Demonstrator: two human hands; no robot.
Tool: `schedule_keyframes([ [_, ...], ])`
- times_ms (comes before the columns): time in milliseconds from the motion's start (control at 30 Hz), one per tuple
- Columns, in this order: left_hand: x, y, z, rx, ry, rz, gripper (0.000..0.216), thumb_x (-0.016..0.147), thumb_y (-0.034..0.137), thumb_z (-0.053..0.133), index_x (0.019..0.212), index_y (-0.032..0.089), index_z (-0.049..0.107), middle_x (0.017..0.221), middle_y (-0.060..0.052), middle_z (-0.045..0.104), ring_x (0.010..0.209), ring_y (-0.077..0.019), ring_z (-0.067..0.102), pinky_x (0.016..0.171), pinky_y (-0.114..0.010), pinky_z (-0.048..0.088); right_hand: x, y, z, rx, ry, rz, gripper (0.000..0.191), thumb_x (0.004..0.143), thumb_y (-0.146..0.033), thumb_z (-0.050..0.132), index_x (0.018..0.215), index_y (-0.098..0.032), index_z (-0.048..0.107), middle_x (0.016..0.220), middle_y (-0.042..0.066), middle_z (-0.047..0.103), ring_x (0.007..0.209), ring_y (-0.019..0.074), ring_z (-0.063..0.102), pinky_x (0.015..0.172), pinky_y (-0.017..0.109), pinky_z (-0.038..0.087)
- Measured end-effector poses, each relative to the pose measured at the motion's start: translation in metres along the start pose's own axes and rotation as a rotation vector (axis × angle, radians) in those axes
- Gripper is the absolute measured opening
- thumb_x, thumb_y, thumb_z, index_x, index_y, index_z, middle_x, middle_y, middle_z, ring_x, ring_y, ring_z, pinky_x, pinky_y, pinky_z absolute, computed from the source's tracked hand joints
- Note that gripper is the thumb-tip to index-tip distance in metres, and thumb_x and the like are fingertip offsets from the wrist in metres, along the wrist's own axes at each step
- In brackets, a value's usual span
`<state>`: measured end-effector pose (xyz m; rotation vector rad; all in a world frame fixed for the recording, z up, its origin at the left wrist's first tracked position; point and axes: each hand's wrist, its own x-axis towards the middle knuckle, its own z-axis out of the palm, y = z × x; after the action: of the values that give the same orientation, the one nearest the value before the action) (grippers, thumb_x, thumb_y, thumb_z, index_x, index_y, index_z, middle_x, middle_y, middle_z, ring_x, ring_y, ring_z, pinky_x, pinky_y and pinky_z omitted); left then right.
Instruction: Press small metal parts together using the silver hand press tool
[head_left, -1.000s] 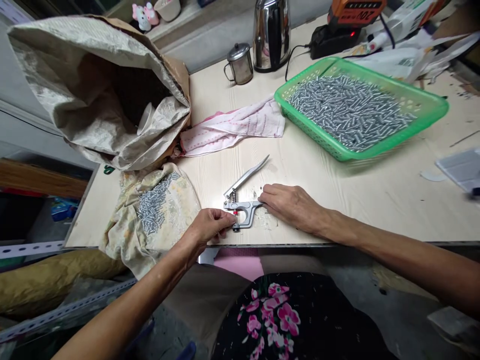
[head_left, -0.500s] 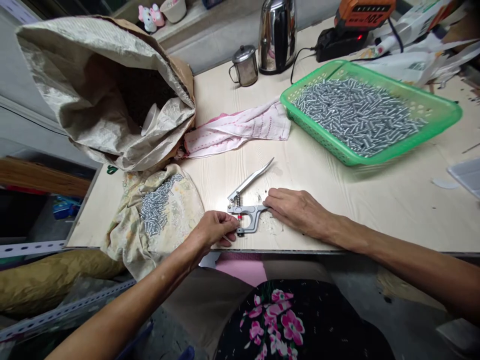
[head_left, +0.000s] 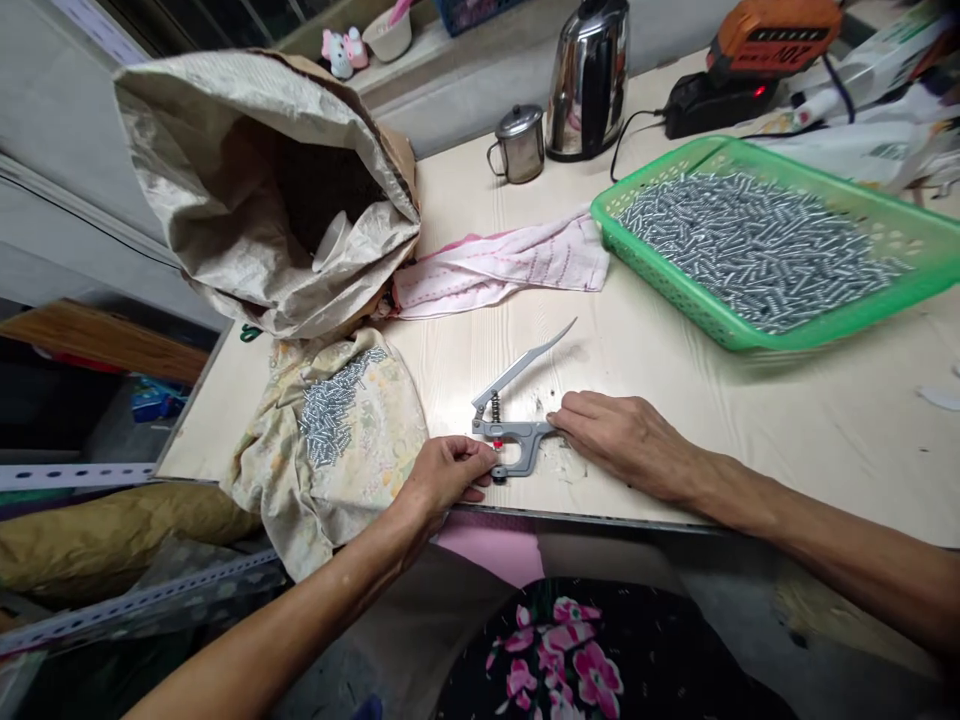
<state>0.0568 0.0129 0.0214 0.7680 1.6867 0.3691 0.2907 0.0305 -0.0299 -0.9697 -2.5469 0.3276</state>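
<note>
Grey snap pliers (head_left: 517,432), upper lever aslant.

The basket (head_left: 660,270) is glowing bright green around silvery metal pieces (head_left: 757,245). The towel (head_left: 510,265) is showing pink and white with stitched lines, the cloth (head_left: 390,420) pale yellow florals. The press pliers (head_left: 517,435) are looking grey with a red dot. Pink flowers are dotting the black garment (head_left: 570,660), and the table (head_left: 750,410) is showing pale wood grain.
</note>
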Motion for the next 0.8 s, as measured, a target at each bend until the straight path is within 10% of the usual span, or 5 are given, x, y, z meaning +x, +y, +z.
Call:
schedule_keyframes([
  [800, -0.002, -0.027, -0.001, -0.098, 0.020, 0.227, 0.039, 0.063, 0.049, 0.079, 0.077, 0.014, 0.068, 0.072, -0.001, 0.062, 0.061, -0.0101, 0.053, 0.059, -0.022, 0.045, 0.001, -0.002, -0.006, -0.101, 0.087, -0.084, 0.026, 0.100, -0.012, 0.036, 0.096, -0.016, 0.061, 0.080, 0.003, 0.058, 0.073, 0.0161, 0.050, 0.058, 0.030, 0.034],
])
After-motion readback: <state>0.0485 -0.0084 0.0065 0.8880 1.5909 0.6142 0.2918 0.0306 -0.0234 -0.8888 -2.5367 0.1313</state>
